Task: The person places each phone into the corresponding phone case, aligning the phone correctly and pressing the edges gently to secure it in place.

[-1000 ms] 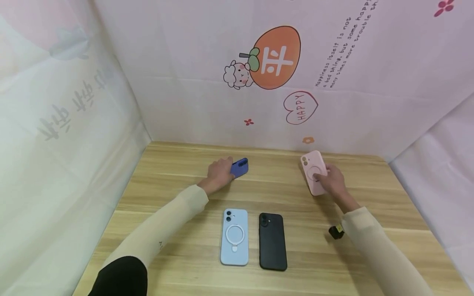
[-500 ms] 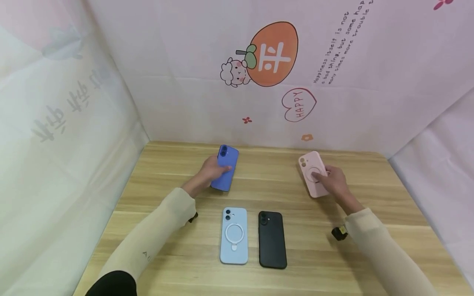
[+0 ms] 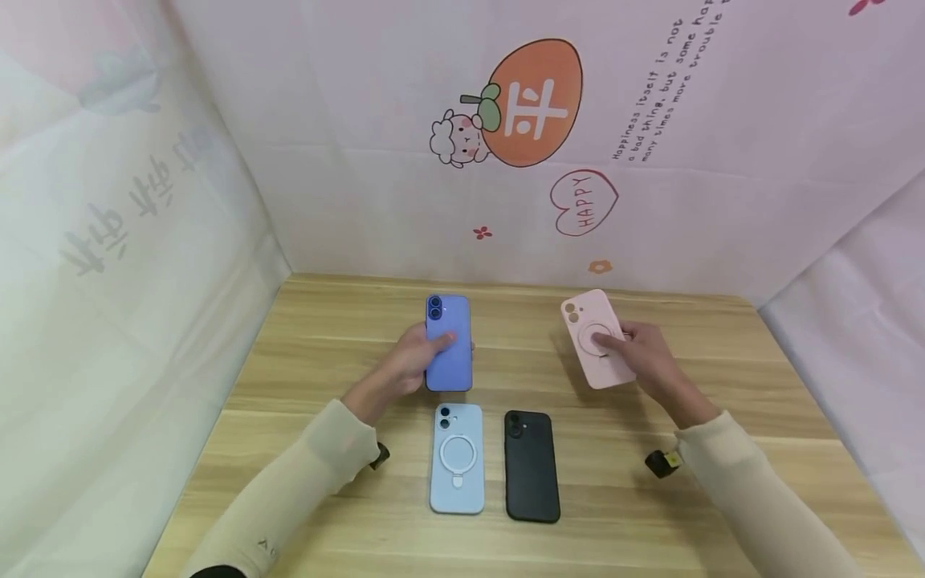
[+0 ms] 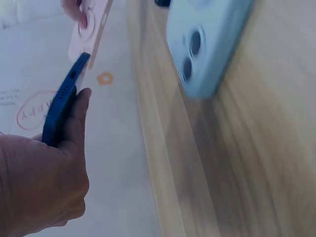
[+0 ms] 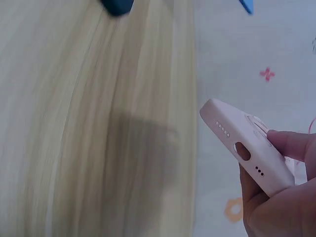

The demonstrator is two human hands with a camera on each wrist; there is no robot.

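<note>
My left hand point(image 3: 413, 359) grips a blue phone point(image 3: 450, 369) by its side edges, thumb across the back. In the left wrist view, that phone point(image 4: 63, 98) shows its bottom edge with the charging port. On the right, my right hand point(image 3: 650, 357) holds a pink phone case point(image 3: 587, 317) with a ring on its back, the thumb pressing by the ring. The case point(image 5: 247, 143) turns its port cutout to the right wrist camera, and it is off the table. A light-blue phone case point(image 3: 457, 490) with a ring stand lies nearer, beside a black phone or case point(image 3: 531, 474).
The wooden table point(image 3: 325, 321) is bounded by a printed white cloth point(image 3: 361, 209) at the back and by white cloth on both sides. Small dark wrist-worn devices point(image 3: 661, 463) hang beneath the sleeves.
My left hand has lifted the blue phone, turned its back to the head camera and brought it nearer. My right hand has shifted the pink case slightly left. The two lying pieces stay put.
</note>
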